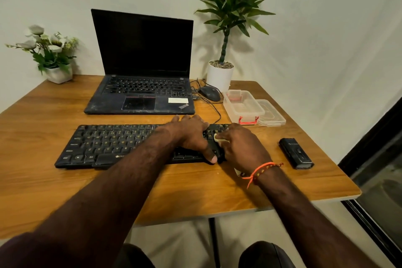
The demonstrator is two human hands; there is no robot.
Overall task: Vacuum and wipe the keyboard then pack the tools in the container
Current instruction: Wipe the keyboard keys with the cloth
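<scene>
A black keyboard [108, 143] lies across the middle of the wooden table [54, 180]. My left hand [191, 135] rests flat over its right part, fingers spread to the far edge and thumb on the near edge. My right hand [241, 148] is on the keyboard's right end and pinches a small white wipe [218, 138] against the keys. A black handheld vacuum [296, 153] lies on the table to the right of the keyboard. A clear plastic container [243, 106] with red clips stands open at the back right, and its lid [272, 113] lies beside it.
An open black laptop [141, 85] stands behind the keyboard. A wired mouse [210, 93] and its cable lie beside it. A tall potted plant [220, 72] is at the back right, a small flower pot [58, 74] at the back left. The table's right edge is near the vacuum.
</scene>
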